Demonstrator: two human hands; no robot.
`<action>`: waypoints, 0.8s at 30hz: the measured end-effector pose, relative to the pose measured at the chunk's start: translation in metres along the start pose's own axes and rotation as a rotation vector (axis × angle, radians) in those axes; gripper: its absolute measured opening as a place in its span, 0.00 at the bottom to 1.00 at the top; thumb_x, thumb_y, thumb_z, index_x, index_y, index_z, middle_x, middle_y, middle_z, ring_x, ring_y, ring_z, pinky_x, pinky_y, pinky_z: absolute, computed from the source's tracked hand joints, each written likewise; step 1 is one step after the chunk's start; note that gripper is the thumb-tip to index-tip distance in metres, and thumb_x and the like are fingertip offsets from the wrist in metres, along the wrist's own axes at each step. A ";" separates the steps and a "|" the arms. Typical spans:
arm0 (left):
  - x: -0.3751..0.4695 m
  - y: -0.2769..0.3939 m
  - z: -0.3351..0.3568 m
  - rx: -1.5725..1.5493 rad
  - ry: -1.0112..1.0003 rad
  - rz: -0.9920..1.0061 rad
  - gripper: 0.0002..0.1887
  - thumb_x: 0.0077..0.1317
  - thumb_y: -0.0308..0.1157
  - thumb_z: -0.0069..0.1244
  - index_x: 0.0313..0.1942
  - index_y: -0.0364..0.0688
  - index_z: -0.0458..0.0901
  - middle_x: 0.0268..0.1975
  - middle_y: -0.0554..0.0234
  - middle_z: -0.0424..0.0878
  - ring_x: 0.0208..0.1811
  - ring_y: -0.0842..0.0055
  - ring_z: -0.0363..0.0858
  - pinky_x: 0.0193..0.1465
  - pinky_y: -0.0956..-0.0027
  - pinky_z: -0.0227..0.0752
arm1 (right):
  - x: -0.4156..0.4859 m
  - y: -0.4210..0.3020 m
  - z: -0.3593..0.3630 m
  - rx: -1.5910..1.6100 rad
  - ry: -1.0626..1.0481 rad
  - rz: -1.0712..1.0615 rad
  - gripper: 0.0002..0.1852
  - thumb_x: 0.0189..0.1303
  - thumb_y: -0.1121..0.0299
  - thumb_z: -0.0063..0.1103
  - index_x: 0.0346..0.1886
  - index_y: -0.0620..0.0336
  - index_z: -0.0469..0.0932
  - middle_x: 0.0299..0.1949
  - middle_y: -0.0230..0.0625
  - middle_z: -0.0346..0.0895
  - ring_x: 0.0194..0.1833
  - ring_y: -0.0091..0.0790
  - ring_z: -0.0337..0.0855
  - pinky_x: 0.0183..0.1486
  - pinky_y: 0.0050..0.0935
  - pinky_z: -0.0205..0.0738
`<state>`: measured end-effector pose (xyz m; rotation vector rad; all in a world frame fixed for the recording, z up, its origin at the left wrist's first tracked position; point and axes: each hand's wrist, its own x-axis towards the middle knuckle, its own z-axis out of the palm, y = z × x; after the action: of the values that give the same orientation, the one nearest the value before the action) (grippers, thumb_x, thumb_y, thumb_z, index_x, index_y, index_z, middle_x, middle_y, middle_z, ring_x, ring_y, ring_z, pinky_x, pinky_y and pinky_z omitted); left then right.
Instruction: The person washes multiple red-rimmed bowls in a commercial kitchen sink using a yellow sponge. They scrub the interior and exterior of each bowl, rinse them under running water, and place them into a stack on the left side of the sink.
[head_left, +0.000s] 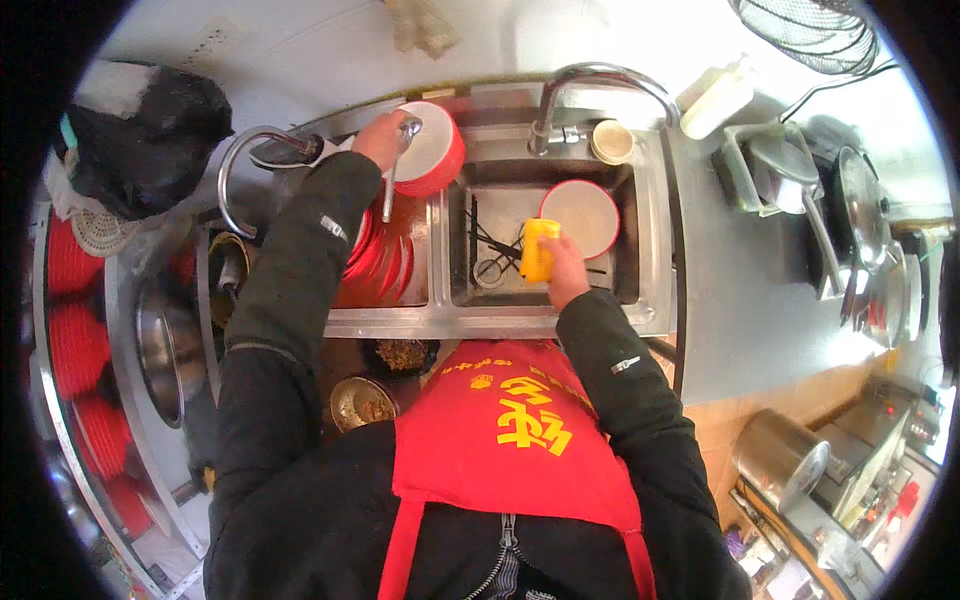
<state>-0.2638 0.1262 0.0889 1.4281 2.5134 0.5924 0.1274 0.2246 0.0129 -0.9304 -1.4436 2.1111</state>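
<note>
My left hand (380, 140) is at a metal spoon (410, 129) over a stack of red-rimmed white bowls (433, 150); whether it grips the spoon or touches the stack I cannot tell. My right hand (564, 268) holds a yellow sponge (540, 250) above the right sink basin. Just beyond it, a red-rimmed white bowl (580, 217) lies in that basin. Chopsticks (495, 244) and a small round dish (490, 274) rest on the basin floor. Red dishes (386, 259) lean together in the left basin, partly behind my sleeve.
Two curved faucets (615, 69) (231, 180) rise at the sink. A small round container (612, 142) stands on the back ledge. Pans (860, 206) and a plastic tub (742, 169) occupy the right counter. Red dishes fill a rack (112, 300) at left; food-filled bowls (363, 403) sit below.
</note>
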 end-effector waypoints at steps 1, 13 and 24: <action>0.007 -0.011 0.004 0.018 -0.038 0.010 0.18 0.67 0.25 0.44 0.56 0.40 0.78 0.50 0.38 0.82 0.55 0.45 0.79 0.58 0.51 0.73 | -0.001 0.001 -0.015 0.043 0.047 0.032 0.14 0.68 0.68 0.55 0.54 0.60 0.77 0.44 0.34 0.80 0.44 0.33 0.83 0.47 0.37 0.78; -0.050 0.146 0.038 -0.654 0.124 -0.293 0.13 0.64 0.26 0.58 0.48 0.33 0.80 0.44 0.58 0.86 0.45 0.75 0.82 0.50 0.68 0.76 | 0.029 -0.031 0.017 0.669 -0.239 0.192 0.19 0.73 0.68 0.51 0.64 0.63 0.71 0.52 0.40 0.81 0.51 0.39 0.85 0.56 0.41 0.79; -0.133 0.215 0.082 -1.158 0.159 -0.718 0.09 0.74 0.32 0.50 0.49 0.37 0.74 0.35 0.62 0.80 0.29 0.81 0.78 0.28 0.75 0.70 | 0.046 -0.031 0.060 0.300 0.321 -0.092 0.11 0.71 0.72 0.54 0.53 0.65 0.75 0.44 0.36 0.80 0.42 0.29 0.79 0.45 0.32 0.77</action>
<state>0.0013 0.1308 0.1033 0.0677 1.8679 1.5964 0.0515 0.2277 0.0425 -1.0066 -0.9622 1.9342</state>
